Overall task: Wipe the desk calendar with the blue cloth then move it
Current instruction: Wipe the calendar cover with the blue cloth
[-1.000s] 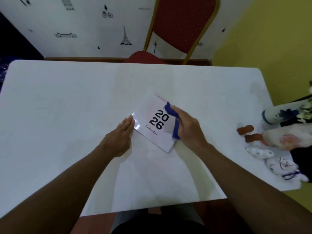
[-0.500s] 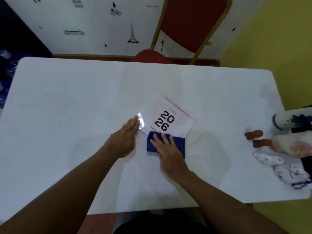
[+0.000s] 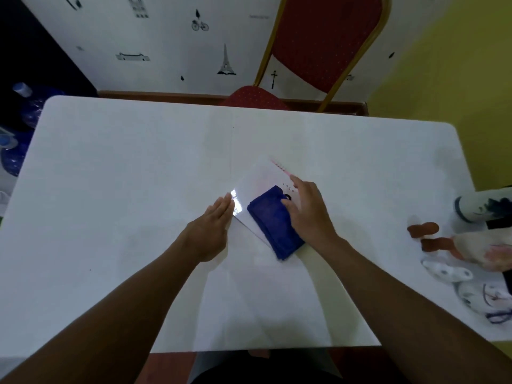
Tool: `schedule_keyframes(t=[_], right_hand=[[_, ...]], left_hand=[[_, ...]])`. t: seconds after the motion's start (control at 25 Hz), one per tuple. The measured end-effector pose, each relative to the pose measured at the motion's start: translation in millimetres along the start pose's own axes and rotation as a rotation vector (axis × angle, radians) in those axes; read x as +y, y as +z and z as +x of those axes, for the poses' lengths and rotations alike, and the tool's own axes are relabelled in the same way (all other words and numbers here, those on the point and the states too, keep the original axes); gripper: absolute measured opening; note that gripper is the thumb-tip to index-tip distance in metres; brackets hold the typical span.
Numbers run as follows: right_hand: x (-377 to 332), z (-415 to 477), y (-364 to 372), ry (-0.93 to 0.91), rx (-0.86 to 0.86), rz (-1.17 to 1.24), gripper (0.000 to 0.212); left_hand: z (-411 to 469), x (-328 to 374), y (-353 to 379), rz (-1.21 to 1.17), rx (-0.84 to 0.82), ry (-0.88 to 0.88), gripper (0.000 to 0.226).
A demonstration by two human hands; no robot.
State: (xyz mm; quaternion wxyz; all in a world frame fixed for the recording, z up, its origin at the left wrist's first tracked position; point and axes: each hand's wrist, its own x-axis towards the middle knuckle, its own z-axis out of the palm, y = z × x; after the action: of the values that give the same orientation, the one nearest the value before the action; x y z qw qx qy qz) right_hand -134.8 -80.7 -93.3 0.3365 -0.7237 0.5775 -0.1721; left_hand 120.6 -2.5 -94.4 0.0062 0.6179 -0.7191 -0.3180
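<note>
The white desk calendar (image 3: 259, 180) lies flat and turned at an angle near the middle of the white table (image 3: 124, 167). A folded blue cloth (image 3: 273, 221) rests across its printed face and hides most of the black year digits. My right hand (image 3: 309, 210) presses on the cloth's right side, fingers stretched toward the pink top edge of the calendar. My left hand (image 3: 212, 227) lies flat with its fingertips against the calendar's left corner, holding nothing.
Ceramic figurines and a painted bottle (image 3: 482, 206) crowd the table's right edge, with white animal figures (image 3: 448, 273) in front of them. A red chair with a gold frame (image 3: 318, 51) stands behind the far edge. Blue water bottles (image 3: 16, 128) stand off the left side.
My right hand has swept the cloth from the calendar's right edge down to its near edge, then back up over the middle of the face. My left hand has stayed at the left corner.
</note>
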Motion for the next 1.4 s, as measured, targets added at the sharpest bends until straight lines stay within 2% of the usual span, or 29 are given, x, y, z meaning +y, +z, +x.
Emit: schedule_keyframes(t=[0.08,0.16,0.24,0.36,0.56,0.68,0.88,0.96,1.04,1.2,1.28,1.4], right_hand=[[12,-7,12,-0.249,-0.002,-0.222,0.054],[22,-16,29,-0.469,-0.106,-0.445,0.058],[29,-19,42,-0.534,-0.162,-0.556,0.058],[35,-6,44,-0.503,-0.144,-0.584,0.053],[10,54,47,-0.317,-0.09,-0.511,0.053],[9,40,60,-0.414,-0.11,-0.503,0.053],[48,-36,45,-0.627,-0.286,-0.525,0.055],[64,-36,22,-0.616,-0.306,-0.501,0.055],[66,-13,9,-0.529,-0.265,-0.495,0.054],[23,40,29,-0.34,-0.156,-0.547,0.055],[8,32,50,-0.357,-0.129,-0.549,0.056],[13,-21,70,-0.5,-0.185,-0.552,0.058]], left_hand=[[1,-1,1,0.0,0.001,-0.002,0.066],[2,-2,1,0.0,0.002,0.001,0.066],[2,-2,2,-0.002,0.004,0.001,0.066],[2,-3,1,0.015,0.022,0.019,0.067],[2,-3,1,0.035,0.034,0.027,0.07],[3,-4,1,0.03,0.025,0.036,0.069],[3,-5,-2,0.046,0.009,0.038,0.069],[2,-3,-2,0.064,0.016,0.029,0.072],[0,-1,-2,0.08,0.02,0.022,0.073],[1,0,2,0.076,0.033,0.029,0.073],[3,-3,4,0.071,0.033,0.036,0.071],[4,-10,4,0.072,0.014,0.032,0.07]])
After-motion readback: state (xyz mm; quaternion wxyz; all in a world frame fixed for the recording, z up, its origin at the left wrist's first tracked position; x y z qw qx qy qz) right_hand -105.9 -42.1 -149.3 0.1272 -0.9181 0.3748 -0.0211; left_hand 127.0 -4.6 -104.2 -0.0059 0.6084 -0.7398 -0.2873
